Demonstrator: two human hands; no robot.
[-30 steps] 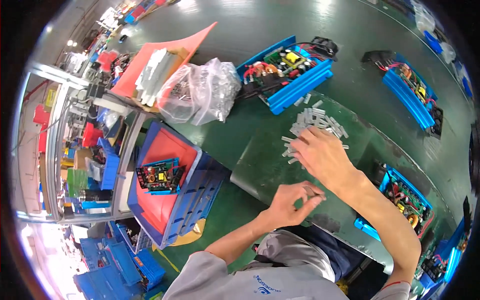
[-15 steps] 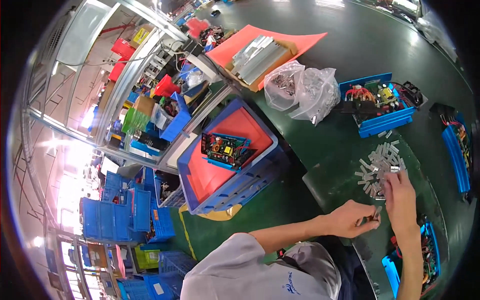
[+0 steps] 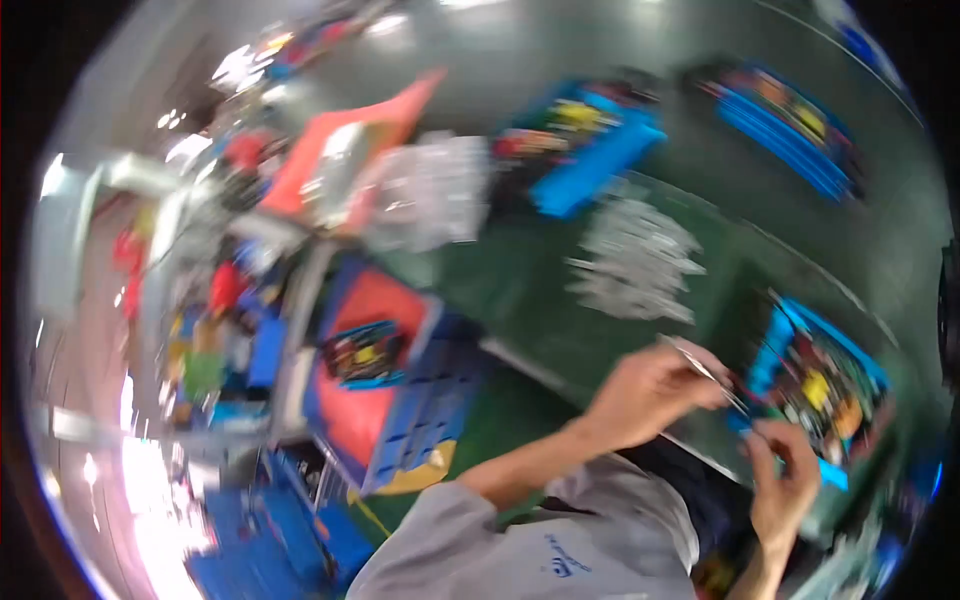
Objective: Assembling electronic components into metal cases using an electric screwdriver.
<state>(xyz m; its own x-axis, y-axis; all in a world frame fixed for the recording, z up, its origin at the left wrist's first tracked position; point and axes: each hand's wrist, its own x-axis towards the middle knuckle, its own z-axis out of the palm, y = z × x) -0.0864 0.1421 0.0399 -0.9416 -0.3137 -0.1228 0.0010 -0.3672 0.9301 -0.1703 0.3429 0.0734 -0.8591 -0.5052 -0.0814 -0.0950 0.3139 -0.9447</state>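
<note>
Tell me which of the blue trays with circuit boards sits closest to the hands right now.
The blue tray at the near right, directly beside the left hand and right hand. The other two blue trays lie farther back on the green table.

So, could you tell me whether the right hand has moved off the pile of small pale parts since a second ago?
Yes. The right hand has left the pale parts pile and come toward the person, beside the near blue tray.

Motion blur smears everything we see: the pale parts (image 3: 635, 262) on the counter (image 3: 520, 290) lose their shapes, and what our left hand (image 3: 650, 392) pinches stays unclear. Our right forearm leaves the lower edge.
</note>
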